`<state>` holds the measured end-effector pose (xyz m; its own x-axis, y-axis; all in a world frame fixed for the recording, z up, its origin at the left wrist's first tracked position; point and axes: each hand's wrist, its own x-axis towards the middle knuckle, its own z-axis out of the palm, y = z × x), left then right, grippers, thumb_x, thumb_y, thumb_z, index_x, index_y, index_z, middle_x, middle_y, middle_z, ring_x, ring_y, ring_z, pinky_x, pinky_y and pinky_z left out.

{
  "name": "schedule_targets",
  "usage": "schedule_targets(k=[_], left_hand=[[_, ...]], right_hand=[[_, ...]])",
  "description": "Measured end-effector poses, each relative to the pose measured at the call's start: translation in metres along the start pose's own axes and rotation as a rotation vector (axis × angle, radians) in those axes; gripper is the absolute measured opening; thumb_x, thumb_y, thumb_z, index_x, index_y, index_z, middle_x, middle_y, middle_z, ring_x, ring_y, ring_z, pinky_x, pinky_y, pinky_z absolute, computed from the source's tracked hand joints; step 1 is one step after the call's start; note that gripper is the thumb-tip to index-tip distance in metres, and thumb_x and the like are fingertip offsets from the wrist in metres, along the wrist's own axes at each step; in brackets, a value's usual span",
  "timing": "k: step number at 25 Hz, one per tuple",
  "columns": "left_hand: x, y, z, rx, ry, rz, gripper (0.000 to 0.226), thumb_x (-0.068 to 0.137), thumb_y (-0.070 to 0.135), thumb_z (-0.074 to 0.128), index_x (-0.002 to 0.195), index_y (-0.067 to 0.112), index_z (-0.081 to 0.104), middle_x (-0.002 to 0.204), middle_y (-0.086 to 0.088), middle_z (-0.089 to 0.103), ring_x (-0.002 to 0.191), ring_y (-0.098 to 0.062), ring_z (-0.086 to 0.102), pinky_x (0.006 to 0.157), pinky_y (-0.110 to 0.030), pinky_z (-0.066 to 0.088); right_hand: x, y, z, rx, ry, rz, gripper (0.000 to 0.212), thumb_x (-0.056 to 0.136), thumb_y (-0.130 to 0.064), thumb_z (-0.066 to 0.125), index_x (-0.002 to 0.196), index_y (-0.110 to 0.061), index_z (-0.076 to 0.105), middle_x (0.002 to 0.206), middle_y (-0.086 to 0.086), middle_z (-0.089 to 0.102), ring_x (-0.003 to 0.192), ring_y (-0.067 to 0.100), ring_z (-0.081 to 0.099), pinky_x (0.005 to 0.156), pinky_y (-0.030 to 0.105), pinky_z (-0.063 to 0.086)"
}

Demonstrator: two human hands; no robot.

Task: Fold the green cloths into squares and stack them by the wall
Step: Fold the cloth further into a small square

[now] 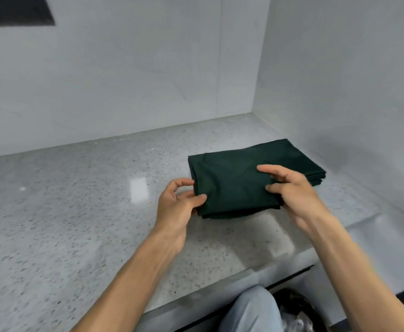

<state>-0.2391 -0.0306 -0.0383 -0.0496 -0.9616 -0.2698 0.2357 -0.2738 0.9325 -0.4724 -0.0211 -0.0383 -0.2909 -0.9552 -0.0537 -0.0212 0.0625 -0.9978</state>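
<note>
Both hands, left hand (176, 202) and right hand (292, 188), grip the folded green cloth (232, 185) at opposite edges. The stack (311, 167) lies just beyond, nearer the right wall (352, 92).

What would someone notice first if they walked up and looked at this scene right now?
The dark green folded cloth stack stands out, lying on the speckled grey stone counter near the pale right-hand wall. Both bare hands are on it: the left hand pinches its near-left corner, and the right hand holds its near-right edge.
</note>
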Motion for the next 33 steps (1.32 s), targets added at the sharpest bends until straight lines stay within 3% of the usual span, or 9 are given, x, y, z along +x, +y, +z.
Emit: schedule_targets(k=[3,7,12,16,20,25,28,31,33], left_hand=[[0.014,0.002,0.039,0.003,-0.063,-0.062,0.038,0.081,-0.015,0.057,0.107,0.009,0.070,0.098,-0.008,0.075,0.088,-0.022,0.068,0.060,-0.024,0.054],[0.062,0.048,0.104,0.102,-0.170,0.164,0.048,0.072,-0.018,0.049,0.106,0.006,0.073,0.101,-0.011,0.076,0.099,-0.025,0.070,0.083,-0.031,0.058],[0.128,0.080,0.187,0.091,-0.181,0.099,0.027,0.084,0.000,0.061,0.104,0.017,0.068,0.093,-0.002,0.071,0.080,-0.016,0.065,0.063,-0.027,0.053],[0.140,0.008,0.183,0.327,-0.097,-0.064,0.061,0.078,-0.001,0.066,0.130,0.023,0.045,0.115,-0.006,0.056,0.099,-0.022,0.058,0.086,-0.040,0.056],[0.140,-0.002,0.173,0.133,-0.146,-0.038,0.076,0.078,0.000,0.061,0.141,0.031,0.032,0.121,-0.006,0.052,0.107,-0.025,0.058,0.095,-0.045,0.053],[0.113,-0.004,0.161,0.250,0.014,0.068,0.060,0.083,0.003,0.058,0.136,0.025,0.038,0.110,-0.001,0.057,0.100,-0.016,0.061,0.091,-0.040,0.055],[0.091,-0.025,0.152,0.307,-0.051,0.142,0.049,0.084,0.000,0.061,0.130,0.017,0.054,0.116,0.002,0.064,0.106,-0.012,0.061,0.093,-0.032,0.054],[0.090,-0.025,0.152,0.319,-0.037,0.141,0.047,0.086,0.001,0.061,0.132,0.014,0.058,0.126,0.002,0.061,0.111,-0.010,0.057,0.091,-0.021,0.049],[0.091,-0.021,0.154,0.305,-0.072,0.075,0.044,0.092,0.006,0.059,0.135,0.012,0.054,0.128,0.004,0.059,0.102,-0.006,0.055,0.083,-0.016,0.043]], right_hand=[[0.004,0.001,-0.032,0.135,0.051,0.032,0.051,0.083,0.017,0.052,0.107,-0.022,0.075,0.118,0.004,0.069,0.108,0.018,0.066,0.082,0.028,0.052],[0.009,-0.013,-0.061,0.254,0.180,-0.026,0.044,0.082,0.015,0.056,0.103,-0.019,0.074,0.095,-0.002,0.072,0.081,0.010,0.068,0.062,0.021,0.054],[0.038,-0.030,-0.074,0.272,0.255,0.017,0.025,0.089,0.003,0.060,0.106,-0.012,0.071,0.076,0.004,0.070,0.060,0.014,0.065,0.055,0.026,0.057],[0.046,-0.002,-0.067,0.073,0.170,0.201,0.024,0.091,0.001,0.060,0.109,-0.010,0.070,0.099,0.011,0.072,0.059,0.020,0.069,0.044,0.027,0.050],[0.043,0.010,-0.071,0.038,0.167,0.197,0.028,0.092,-0.002,0.061,0.115,-0.015,0.068,0.098,0.012,0.071,0.058,0.017,0.068,0.041,0.025,0.047],[0.041,0.019,-0.065,0.144,0.091,0.237,0.041,0.092,-0.006,0.063,0.132,-0.014,0.057,0.114,0.012,0.067,0.067,0.023,0.071,0.047,0.028,0.053],[0.035,0.023,-0.062,0.197,0.046,0.231,0.051,0.091,-0.006,0.065,0.138,-0.019,0.052,0.094,0.001,0.067,0.077,0.026,0.072,0.051,0.031,0.055],[0.025,0.019,-0.062,-0.070,0.147,0.109,0.039,0.092,-0.013,0.065,0.128,-0.025,0.060,0.071,-0.003,0.064,0.069,0.023,0.069,0.055,0.033,0.054],[0.033,0.013,-0.074,-0.579,0.469,-0.163,0.019,0.093,-0.024,0.061,0.110,-0.022,0.069,0.076,-0.005,0.067,0.069,0.018,0.064,0.067,0.033,0.051]])
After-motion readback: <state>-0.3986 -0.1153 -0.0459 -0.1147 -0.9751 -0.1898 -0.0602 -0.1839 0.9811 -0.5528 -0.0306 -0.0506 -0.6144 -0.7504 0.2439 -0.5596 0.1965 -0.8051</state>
